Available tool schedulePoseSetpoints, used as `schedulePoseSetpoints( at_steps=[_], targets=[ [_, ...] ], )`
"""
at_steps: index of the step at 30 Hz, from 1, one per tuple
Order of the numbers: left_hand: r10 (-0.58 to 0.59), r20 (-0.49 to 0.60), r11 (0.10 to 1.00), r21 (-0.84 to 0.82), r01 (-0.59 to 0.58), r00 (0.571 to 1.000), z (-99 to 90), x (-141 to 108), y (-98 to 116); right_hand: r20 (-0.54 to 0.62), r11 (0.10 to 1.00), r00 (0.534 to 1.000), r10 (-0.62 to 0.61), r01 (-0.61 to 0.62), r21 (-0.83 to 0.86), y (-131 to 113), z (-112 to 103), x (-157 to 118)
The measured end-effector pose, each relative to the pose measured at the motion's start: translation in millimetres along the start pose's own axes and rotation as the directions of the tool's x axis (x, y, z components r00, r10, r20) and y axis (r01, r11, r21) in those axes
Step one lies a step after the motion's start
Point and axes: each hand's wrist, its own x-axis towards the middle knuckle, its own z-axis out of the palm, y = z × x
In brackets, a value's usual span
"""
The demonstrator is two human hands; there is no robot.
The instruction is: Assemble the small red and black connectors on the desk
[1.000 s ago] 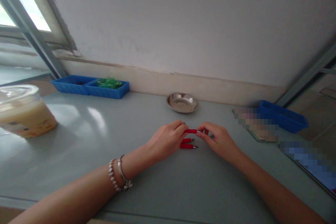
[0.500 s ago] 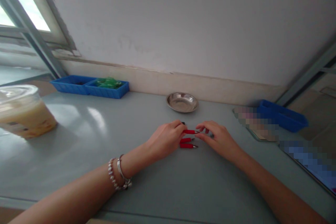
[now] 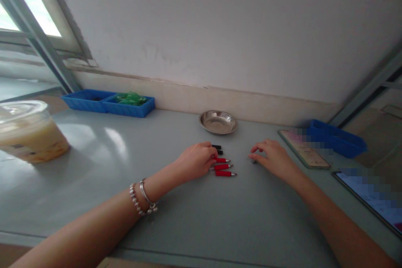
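Three slim red pens (image 3: 222, 167) — silver-tipped, tapering — lie by the left hand (image 3: 196, 160).

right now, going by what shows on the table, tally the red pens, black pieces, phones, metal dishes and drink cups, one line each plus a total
Red pens: 3
Black pieces, partly hidden: 2 in view
Phones: 2
Metal dish: 1
Drink cup: 1
Total: 9
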Motion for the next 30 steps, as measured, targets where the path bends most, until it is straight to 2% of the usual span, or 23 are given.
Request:
schedulePoseSetpoints(
  at_steps=[4,8,13,18,21,23,26,28,30],
  targets=[
    [-0.013,-0.018,1.000,-0.007,0.013,1.000,-2.0,1.5,0.0,0.046,1.000,0.999,0.003,-0.002,-0.009,1.8,-3.6,-1.9],
    [-0.111,-0.050,0.994,-0.009,0.111,0.993,-1.5,2.9,-4.1,0.108,1.000,0.994,0.003,0.000,-0.025,1.8,-4.2,-3.9],
    [-0.160,-0.019,0.987,0.021,0.161,0.987,2.8,3.4,-11.5,0.131,0.999,0.991,-0.005,0.010,-0.036,-0.3,0.8,-4.2],
    [-0.154,-0.034,0.987,0.032,0.155,0.988,3.9,4.2,-12.1,0.028,0.998,0.999,-0.043,0.042,0.036,-6.5,-0.8,-3.7],
    [-0.128,-0.087,0.991,0.022,0.130,0.988,3.0,4.5,-9.3,-0.058,0.971,0.995,-0.077,0.088,0.221,-15.0,-4.2,-3.3],
    [-0.115,-0.145,0.993,-0.002,0.116,0.983,2.5,4.0,-5.7,-0.073,0.905,0.996,-0.052,0.078,0.417,-22.1,-4.6,-3.4],
    [-0.075,-0.215,0.996,-0.066,0.062,0.974,2.5,1.5,2.3,-0.036,0.698,0.999,-0.021,0.040,0.715,-32.5,-1.3,-4.3],
    [-0.029,-0.238,0.995,-0.101,0.005,0.971,3.2,-0.8,7.9,-0.002,0.559,1.000,-0.023,0.015,0.829,-37.7,2.2,-5.0],
    [-0.004,-0.262,0.993,-0.117,-0.028,0.965,4.3,-2.6,12.1,0.022,0.467,0.999,-0.024,-0.008,0.884,-40.9,5.0,-5.5]
  ],
)
